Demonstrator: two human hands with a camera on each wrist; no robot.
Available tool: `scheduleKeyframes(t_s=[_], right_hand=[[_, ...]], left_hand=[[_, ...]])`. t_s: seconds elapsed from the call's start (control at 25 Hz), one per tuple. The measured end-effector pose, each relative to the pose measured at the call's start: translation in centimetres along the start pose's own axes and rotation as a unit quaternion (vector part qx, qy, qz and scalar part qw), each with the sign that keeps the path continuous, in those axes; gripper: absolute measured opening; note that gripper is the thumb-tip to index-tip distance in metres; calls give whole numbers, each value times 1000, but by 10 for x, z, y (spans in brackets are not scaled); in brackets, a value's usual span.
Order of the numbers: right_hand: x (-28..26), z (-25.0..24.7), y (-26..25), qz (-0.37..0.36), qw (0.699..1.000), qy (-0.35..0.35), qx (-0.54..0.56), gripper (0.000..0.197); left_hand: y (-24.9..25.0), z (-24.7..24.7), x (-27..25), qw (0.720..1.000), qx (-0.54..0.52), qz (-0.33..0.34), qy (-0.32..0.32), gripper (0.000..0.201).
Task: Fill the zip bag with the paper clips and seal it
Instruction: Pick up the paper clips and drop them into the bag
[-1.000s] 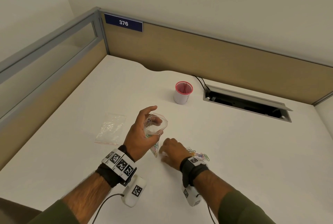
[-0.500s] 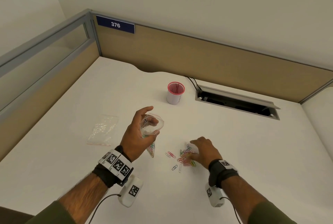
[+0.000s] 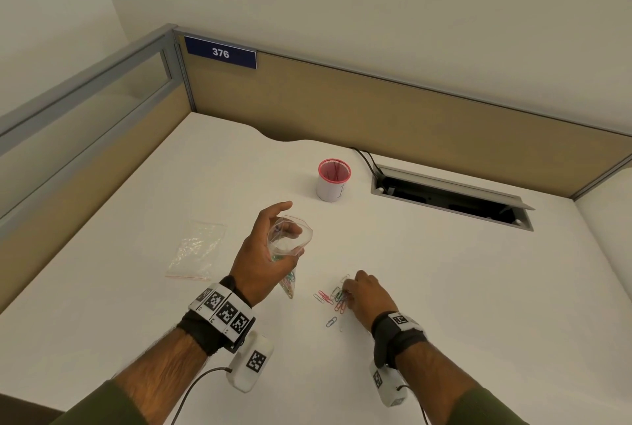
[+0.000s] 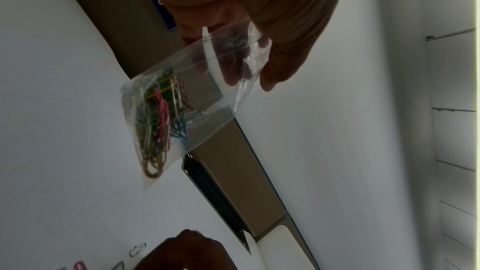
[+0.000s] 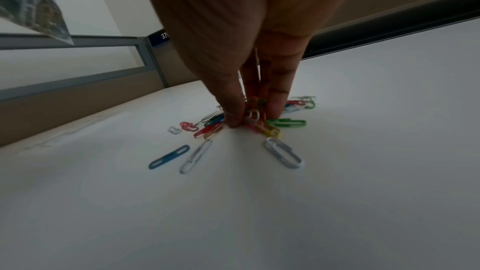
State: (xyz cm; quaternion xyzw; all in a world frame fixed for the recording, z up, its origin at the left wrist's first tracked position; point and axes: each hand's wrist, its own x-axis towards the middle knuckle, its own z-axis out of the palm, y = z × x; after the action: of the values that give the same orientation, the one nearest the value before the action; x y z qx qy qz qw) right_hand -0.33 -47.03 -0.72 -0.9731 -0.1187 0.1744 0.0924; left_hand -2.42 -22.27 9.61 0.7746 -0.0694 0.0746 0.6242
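Observation:
My left hand (image 3: 265, 246) holds a clear zip bag (image 3: 289, 243) above the desk, fingers and thumb keeping its mouth spread wide. In the left wrist view the zip bag (image 4: 182, 108) hangs with several coloured paper clips (image 4: 161, 118) bunched in its lower corner. To the right, my right hand (image 3: 364, 294) is down on the desk among scattered paper clips (image 3: 330, 299). Seen from the right wrist, its thumb and fingertips (image 5: 233, 118) pinch a small bunch of paper clips (image 5: 255, 119), while more lie loose around them, such as a blue one (image 5: 168, 157) and a silver one (image 5: 284, 155).
A second clear bag (image 3: 196, 250) lies flat to the left. A white cup with a pink rim (image 3: 333, 180) stands further back. An open cable hatch (image 3: 451, 200) is set into the white desk (image 3: 478, 305) at the back right. Partition walls close the left and far sides.
My right hand moved rightward from beside the bag to the clip pile and closed its fingertips on a bunch of clips. The left hand keeps holding the bag open.

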Motion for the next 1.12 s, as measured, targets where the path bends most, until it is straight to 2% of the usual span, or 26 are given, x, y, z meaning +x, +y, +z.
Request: scheduleKeyframes(t_s=[0.2, 0.36, 0.48, 0.6, 0.68, 0.8, 0.92, 1.04, 1.12], right_hand=[[7, -2, 1, 12, 1000, 9, -19, 17], [6, -17, 6, 86, 991, 28, 95, 14], [-5, -42, 7, 115, 960, 70, 244, 4], [-21, -85, -2, 123, 903, 107, 399, 5], [-30, -120, -17, 99, 877, 122, 454, 6], [-38, -168, -53, 23, 864, 124, 488, 8], [-36, -189, -93, -47, 874, 113, 470, 9], [-29, -180, -121, -116, 928, 123, 332, 7], [-25, -171, -131, -136, 958, 121, 221, 9]], left_hand=[[-4, 1, 1, 1000, 3, -3, -1, 77], [-6, 4, 2, 1000, 2, -7, -9, 78], [-9, 6, 4, 1000, 0, -10, -13, 77], [-9, 8, 5, 1000, -2, -13, -14, 77], [-9, 11, 6, 1000, -1, -19, -17, 77], [-10, 15, 6, 999, 0, -28, -24, 78], [-7, 19, 7, 999, 2, -27, -22, 77], [-2, 23, 9, 999, 3, -24, -23, 77], [0, 24, 11, 1000, 9, -22, -18, 77]])
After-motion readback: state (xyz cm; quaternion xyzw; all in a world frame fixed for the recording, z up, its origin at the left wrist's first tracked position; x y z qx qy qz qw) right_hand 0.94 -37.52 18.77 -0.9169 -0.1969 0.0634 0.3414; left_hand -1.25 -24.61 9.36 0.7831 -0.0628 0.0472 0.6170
